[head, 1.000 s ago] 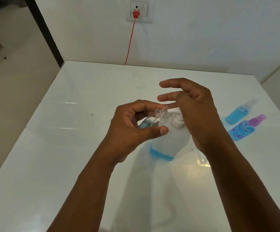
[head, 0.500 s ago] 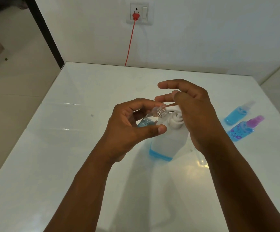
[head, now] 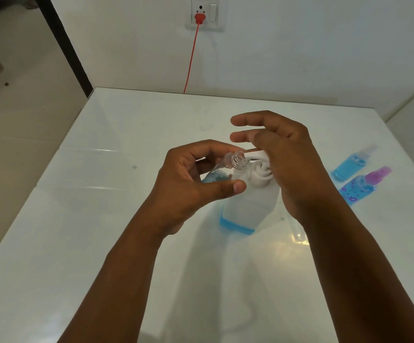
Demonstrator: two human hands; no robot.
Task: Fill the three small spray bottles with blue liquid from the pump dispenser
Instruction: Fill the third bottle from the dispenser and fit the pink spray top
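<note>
**Fingers on the third bottle, pump under the palm**

Fingers [head: 202, 148] and thumb of our left hand [head: 188, 184] curl round the small open bottle [head: 222, 170], tilting its threaded neck up against the white spout of the pump dispenser [head: 248, 201], which stands near the middle of the table [head: 77, 219]. Blue liquid fills only the bottle's lower part. Our right hand [head: 287, 169] rests over the pump head, fingers straight and spread apart. Towards the table's right edge two capped bottles, one clear-topped [head: 349, 164] and one purple-topped [head: 362, 186], lie side by side, already blue. We judge this the last fill, partway done. Next we need steady presses, keeping neck and spout aligned so nothing spills.
</note>
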